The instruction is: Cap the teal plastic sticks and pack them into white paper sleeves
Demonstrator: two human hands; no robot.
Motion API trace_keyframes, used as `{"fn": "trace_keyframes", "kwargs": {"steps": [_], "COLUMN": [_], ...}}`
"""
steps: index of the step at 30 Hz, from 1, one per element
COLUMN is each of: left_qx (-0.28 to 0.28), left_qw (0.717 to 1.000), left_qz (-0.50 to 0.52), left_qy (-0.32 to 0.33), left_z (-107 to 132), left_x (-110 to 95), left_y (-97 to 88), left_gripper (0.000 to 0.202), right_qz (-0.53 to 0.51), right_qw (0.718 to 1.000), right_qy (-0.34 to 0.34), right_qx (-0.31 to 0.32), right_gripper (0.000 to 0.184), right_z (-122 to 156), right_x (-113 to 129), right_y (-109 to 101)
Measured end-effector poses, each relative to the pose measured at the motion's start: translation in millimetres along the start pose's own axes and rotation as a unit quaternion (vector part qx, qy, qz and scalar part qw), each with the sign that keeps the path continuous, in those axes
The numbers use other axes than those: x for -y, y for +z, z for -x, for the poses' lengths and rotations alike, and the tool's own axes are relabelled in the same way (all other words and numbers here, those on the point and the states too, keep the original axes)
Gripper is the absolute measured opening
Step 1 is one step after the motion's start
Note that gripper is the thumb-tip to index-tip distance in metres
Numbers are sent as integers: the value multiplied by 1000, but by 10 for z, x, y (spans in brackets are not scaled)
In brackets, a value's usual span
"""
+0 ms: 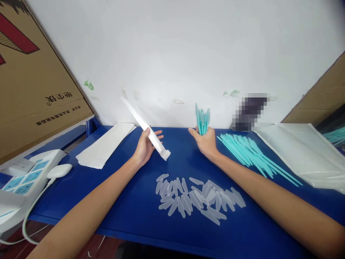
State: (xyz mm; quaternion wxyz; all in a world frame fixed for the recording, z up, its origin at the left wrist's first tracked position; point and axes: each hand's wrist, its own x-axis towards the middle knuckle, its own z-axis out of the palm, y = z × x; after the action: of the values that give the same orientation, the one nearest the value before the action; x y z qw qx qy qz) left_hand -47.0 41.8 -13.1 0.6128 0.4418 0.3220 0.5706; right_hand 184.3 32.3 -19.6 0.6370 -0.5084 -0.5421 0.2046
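Note:
My left hand [145,146] is closed on a long, narrow white plastic bag [140,124], pinched under the thumb while the other fingers spread behind it. The bag slants up to the left, its crumpled end low on the right. In my right hand [207,142] a bundle of thin teal sticks [202,118] stands upright, their tops sheathed in something translucent. More teal sticks [250,151] lie in a loose pile to the right of that hand. Scattered on the blue table between my forearms are many small frosted, translucent caps [199,196].
A stack of flat white bags [106,145] lies at the left. Beyond it are a power strip [29,176], a white charger [59,171] with its cable, and a large cardboard box [35,82]. A clear plastic bag [304,154] covers the right side of the blue table [129,216].

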Motion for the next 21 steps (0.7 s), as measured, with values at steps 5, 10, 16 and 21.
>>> {"fn": "trace_keyframes", "kwargs": {"steps": [5,10,16,21], "left_qx": [19,28,34,32], "left_qw": [1000,1000,999,999], "left_qz": [-2,-1,-5,8], "left_qy": [-2,-9,-18,-18], "left_z": [13,20,27,28], "left_x": [2,16,22,24], "left_y": [7,0,-12,-15], "left_gripper": [63,64,62,62], "right_qz": [-31,-62,-100,-72], "right_qw": [999,998,993,995], "right_qy": [29,-5,61,58], "right_qx": [-6,22,10,31], "right_gripper": [43,48,45,40], "right_z": [-21,-81,-79,-44], "right_x": [-19,-51,-112,-112], "right_y": [0,-17,-20,-29]}}
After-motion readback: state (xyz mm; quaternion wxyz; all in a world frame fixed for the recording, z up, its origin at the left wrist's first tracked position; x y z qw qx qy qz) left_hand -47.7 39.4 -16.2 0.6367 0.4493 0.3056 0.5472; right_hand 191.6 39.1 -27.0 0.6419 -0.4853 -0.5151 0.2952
